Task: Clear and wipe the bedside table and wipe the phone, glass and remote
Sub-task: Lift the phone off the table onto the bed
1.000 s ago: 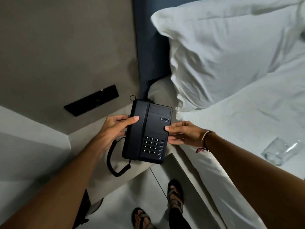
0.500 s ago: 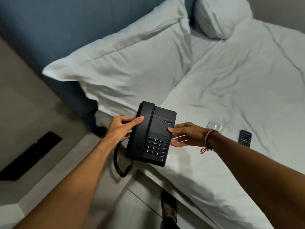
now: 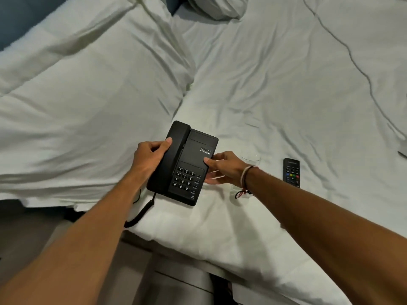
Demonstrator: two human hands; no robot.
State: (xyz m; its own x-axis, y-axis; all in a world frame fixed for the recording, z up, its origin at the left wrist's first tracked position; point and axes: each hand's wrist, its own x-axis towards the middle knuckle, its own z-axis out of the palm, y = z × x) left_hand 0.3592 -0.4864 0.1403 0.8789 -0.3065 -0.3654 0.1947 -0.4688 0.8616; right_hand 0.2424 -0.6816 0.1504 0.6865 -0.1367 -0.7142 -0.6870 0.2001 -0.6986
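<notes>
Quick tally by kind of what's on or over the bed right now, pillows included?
Phone: 1, held over the bed
Glass: 1
Remote: 1
Pillows: 2
Total: 5

Hotel-style bedroom, white made bed, pillows, black desk phone

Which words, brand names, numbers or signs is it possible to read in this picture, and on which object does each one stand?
"1 2 3", "7 8 9", "* 0 #": keypad of the phone; the middle row is unclear.
Small brand plate on the phone: blurred, not readable.
Labels on the phone's side buttons: too small.
Remote: coloured buttons, no readable text.
Glass: none.
</notes>
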